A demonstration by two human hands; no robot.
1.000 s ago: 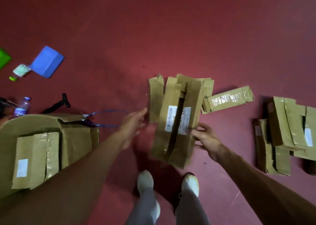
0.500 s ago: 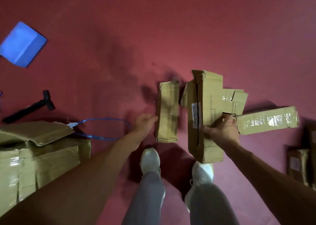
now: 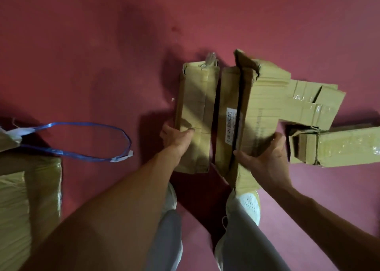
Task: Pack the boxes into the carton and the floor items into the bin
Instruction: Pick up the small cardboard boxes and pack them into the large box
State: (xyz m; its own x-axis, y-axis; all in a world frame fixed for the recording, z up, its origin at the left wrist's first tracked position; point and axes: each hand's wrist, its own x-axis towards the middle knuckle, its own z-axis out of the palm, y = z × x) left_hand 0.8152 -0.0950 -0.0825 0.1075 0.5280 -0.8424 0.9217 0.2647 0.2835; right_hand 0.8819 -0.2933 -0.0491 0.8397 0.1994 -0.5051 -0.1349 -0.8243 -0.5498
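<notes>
The left hand point(image 3: 176, 136) is gripping the near left edge of a narrow box point(image 3: 196, 114), thumb on top and fingers wrapping the side. The right hand point(image 3: 265, 160) is clutching the near end of a bigger labelled box point(image 3: 257, 114), fingers curling over its top. Both boxes are sitting side by side on the red floor point(image 3: 82, 44), just ahead of the person's shoes point(image 3: 251, 207) and well apart from the carton point(image 3: 7, 145).

The bigger box is looking like the weak point. A dark seam is gaping along its length and its far flap is torn, so lifting it by one end is likely to make it sag, twist open or spill. The narrow box, held by one edge only, is liable to swing and slip. A blue strap point(image 3: 82, 140) is lying in a loop between the person and the carton, inviting a caught foot.

The carton is showing only partly at the left edge, with taped cardboard point(image 3: 14, 209) in it that is probably a packed box; remaining room cannot be judged. Two more boxes, a flat one point(image 3: 314, 104) and a long one point(image 3: 349, 147), are waiting on the right. No bin is showing.
</notes>
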